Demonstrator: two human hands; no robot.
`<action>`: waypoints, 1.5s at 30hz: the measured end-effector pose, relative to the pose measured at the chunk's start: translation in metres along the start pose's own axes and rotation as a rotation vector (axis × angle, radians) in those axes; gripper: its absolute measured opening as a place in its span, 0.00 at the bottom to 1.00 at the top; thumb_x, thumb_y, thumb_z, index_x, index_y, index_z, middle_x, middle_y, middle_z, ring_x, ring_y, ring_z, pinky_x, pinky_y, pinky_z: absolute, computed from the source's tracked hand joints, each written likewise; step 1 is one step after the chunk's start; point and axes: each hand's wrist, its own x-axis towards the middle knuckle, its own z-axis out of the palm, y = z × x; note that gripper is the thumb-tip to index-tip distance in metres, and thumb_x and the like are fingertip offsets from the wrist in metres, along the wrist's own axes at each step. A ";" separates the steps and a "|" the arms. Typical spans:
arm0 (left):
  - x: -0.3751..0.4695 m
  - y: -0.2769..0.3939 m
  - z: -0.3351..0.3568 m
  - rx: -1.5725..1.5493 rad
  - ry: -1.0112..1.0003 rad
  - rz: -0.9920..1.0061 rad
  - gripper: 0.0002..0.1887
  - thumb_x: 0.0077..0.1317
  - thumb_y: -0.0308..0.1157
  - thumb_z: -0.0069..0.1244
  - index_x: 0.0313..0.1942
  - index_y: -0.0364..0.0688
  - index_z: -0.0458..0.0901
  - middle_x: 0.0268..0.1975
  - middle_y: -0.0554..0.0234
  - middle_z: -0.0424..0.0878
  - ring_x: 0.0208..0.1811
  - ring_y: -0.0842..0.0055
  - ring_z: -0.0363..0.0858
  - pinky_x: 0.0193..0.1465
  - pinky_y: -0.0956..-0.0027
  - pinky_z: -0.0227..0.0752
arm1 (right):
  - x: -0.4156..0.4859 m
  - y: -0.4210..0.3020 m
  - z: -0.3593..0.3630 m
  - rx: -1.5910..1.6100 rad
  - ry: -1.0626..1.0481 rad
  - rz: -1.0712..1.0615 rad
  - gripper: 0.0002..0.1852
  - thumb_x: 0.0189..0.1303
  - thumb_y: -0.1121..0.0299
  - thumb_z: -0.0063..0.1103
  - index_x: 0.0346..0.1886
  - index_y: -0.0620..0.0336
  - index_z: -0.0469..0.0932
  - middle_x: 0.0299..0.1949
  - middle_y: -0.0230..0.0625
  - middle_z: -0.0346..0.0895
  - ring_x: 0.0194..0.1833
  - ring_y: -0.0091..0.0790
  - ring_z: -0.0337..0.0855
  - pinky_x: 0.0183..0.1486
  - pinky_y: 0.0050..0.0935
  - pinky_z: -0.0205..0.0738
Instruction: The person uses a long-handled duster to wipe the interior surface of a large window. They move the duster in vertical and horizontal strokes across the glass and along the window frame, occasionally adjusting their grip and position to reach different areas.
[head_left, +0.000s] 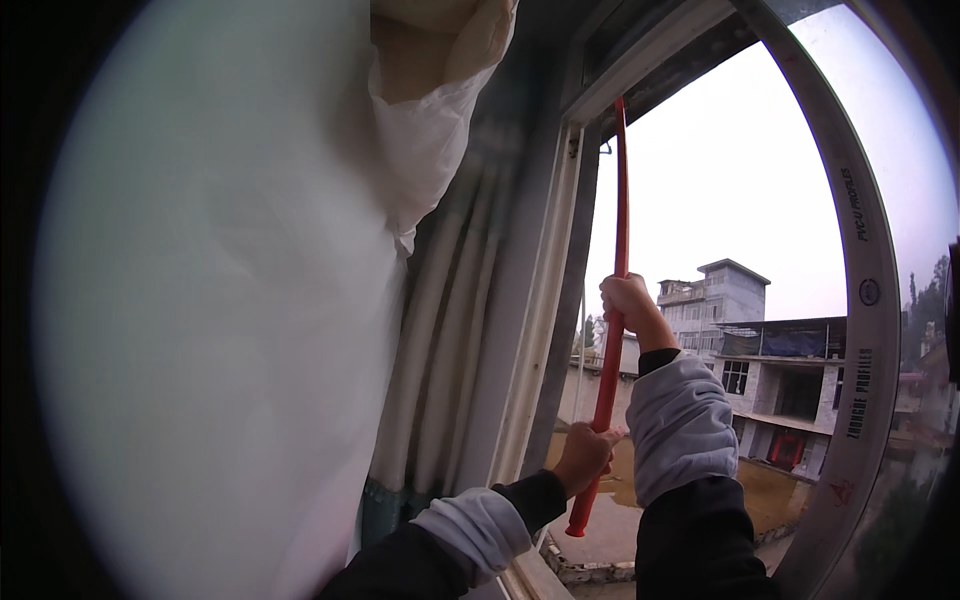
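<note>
A long red pole (610, 360) stands nearly upright in the window opening, its top reaching the upper part of the frame and its lower end hanging free below my hands. My right hand (630, 300) is closed round it at mid-height, arm raised. Lower down, my left hand (589, 456) grips the same pole near its bottom end, one finger lying across it. What the top of the pole touches cannot be made out. Both sleeves are black with light grey cuffs.
Left of the opening runs the white window frame (536, 330), with a gathered beige and green curtain (439, 352) beside it. A large white sheet-like covering (225, 300) fills the left. The plastic window sash (855, 300) stands at right. Outside are buildings (712, 296) and a yard below.
</note>
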 end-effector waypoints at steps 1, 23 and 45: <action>0.003 -0.002 -0.002 0.003 -0.019 -0.011 0.09 0.67 0.34 0.49 0.32 0.38 0.75 0.19 0.70 0.72 0.15 0.84 0.70 0.18 0.77 0.66 | 0.002 0.003 0.001 -0.004 0.012 0.017 0.02 0.55 0.77 0.52 0.28 0.66 0.72 0.20 0.34 0.68 0.17 0.29 0.70 0.18 0.33 0.71; 0.031 -0.008 0.005 0.570 0.114 0.593 0.14 0.61 0.38 0.56 0.38 0.35 0.80 0.28 0.45 0.82 0.33 0.52 0.83 0.36 0.57 0.74 | -0.084 -0.067 -0.061 0.453 -0.049 -0.392 0.08 0.57 0.77 0.47 0.26 0.49 0.64 0.14 0.22 0.59 0.12 0.19 0.59 0.12 0.23 0.55; -0.011 -0.028 0.000 0.425 0.106 0.348 0.14 0.59 0.37 0.55 0.35 0.34 0.80 0.22 0.51 0.80 0.27 0.63 0.82 0.31 0.62 0.73 | -0.076 -0.037 -0.032 0.305 -0.004 -0.180 0.02 0.57 0.78 0.50 0.29 0.60 0.70 0.17 0.29 0.65 0.12 0.25 0.66 0.11 0.26 0.62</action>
